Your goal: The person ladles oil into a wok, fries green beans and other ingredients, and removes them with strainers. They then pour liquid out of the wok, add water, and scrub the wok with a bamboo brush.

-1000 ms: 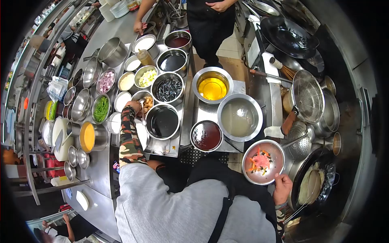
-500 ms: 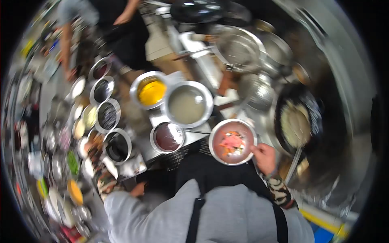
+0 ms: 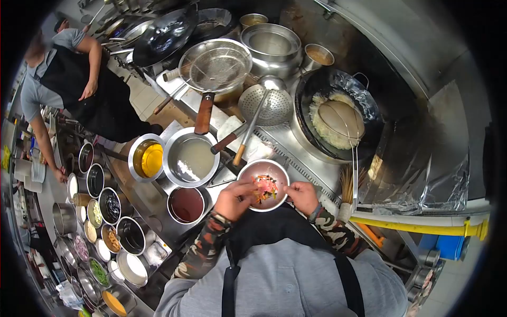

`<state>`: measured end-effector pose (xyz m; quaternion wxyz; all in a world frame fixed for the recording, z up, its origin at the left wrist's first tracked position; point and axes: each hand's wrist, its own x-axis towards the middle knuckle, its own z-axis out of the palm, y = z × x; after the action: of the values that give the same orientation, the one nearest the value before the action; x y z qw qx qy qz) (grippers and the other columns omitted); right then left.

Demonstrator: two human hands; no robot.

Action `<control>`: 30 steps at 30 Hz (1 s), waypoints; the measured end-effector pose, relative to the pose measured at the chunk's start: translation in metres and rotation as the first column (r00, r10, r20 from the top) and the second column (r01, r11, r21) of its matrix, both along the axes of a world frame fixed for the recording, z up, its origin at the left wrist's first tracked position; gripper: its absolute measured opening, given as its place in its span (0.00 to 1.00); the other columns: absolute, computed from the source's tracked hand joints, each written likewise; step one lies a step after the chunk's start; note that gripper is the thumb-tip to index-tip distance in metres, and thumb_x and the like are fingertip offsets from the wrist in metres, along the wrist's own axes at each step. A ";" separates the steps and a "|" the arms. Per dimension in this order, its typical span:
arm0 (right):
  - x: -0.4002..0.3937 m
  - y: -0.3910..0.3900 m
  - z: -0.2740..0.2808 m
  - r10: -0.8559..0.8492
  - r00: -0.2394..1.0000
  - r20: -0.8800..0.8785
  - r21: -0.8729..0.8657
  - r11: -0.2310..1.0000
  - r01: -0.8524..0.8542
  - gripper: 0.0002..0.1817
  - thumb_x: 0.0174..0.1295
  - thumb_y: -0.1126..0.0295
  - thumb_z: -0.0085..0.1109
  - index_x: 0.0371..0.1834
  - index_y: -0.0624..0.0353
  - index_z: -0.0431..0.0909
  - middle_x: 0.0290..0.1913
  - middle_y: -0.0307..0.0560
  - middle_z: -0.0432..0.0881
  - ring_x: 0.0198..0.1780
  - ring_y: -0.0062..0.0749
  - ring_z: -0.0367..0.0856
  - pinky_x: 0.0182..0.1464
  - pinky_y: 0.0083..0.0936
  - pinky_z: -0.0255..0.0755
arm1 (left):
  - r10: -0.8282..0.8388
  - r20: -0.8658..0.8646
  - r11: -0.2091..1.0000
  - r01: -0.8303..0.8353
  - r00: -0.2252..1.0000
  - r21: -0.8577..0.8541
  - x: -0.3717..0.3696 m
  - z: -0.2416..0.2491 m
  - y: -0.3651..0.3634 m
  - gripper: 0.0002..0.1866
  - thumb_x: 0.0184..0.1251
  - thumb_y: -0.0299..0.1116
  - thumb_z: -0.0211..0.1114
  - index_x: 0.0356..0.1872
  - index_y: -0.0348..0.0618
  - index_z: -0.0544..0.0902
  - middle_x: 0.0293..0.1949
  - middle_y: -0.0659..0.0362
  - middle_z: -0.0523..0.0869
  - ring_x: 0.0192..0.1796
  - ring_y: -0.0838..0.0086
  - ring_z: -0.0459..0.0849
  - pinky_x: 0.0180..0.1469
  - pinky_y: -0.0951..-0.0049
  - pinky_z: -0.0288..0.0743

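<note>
bowl [image 3: 254, 168] between right hand [image 3: 303, 198], tight on its rim, and left hand [image 3: 234, 199], half-curled above, hold unclear

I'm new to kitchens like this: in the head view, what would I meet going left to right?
Chopped greens, yellow liquid, dark red liquid, left hand, bowl, right hand, wok.
</note>
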<state>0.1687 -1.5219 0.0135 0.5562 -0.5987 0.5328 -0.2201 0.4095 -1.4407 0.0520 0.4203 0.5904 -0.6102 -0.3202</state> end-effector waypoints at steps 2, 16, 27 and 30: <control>-0.017 0.004 -0.001 -0.109 0.994 0.021 0.063 0.992 0.108 0.14 0.61 0.67 0.59 0.24 0.68 0.78 0.19 0.41 0.78 0.21 0.20 0.77 0.24 0.19 0.71 | -0.015 -0.030 0.999 0.014 0.999 -0.029 -0.010 0.007 -0.007 0.14 0.53 0.23 0.64 0.43 0.44 0.84 0.48 0.53 0.83 0.44 0.67 0.83 0.44 0.73 0.76; -0.067 0.029 -0.071 -0.659 0.711 0.245 0.675 0.643 0.362 0.16 0.67 0.66 0.52 0.48 0.70 0.68 0.46 0.54 0.77 0.50 0.39 0.79 0.50 0.31 0.76 | -0.084 -0.042 0.963 0.092 0.996 0.253 -0.007 -0.014 -0.021 0.13 0.56 0.25 0.64 0.44 0.38 0.81 0.40 0.55 0.84 0.39 0.71 0.82 0.41 0.75 0.75; -0.059 0.012 -0.067 -0.712 0.671 0.206 0.810 0.509 0.292 0.18 0.69 0.64 0.45 0.53 0.69 0.67 0.52 0.58 0.76 0.55 0.43 0.77 0.57 0.39 0.72 | -0.183 -0.034 0.936 0.185 0.982 0.300 -0.009 -0.021 -0.033 0.14 0.55 0.27 0.64 0.45 0.40 0.82 0.42 0.53 0.84 0.39 0.68 0.83 0.42 0.74 0.75; -0.061 0.011 -0.069 -0.721 0.664 0.200 0.830 0.485 0.276 0.18 0.68 0.63 0.46 0.51 0.68 0.68 0.50 0.58 0.77 0.55 0.43 0.77 0.57 0.39 0.71 | -0.205 -0.017 0.950 0.204 0.979 0.236 -0.002 -0.034 -0.037 0.14 0.55 0.28 0.65 0.44 0.39 0.82 0.43 0.52 0.83 0.40 0.64 0.83 0.44 0.72 0.76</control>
<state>0.1080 -1.5107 -0.0558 0.7761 -0.0406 0.5546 -0.2973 0.4078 -1.4775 0.0181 0.3092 0.5711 -0.6270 -0.4304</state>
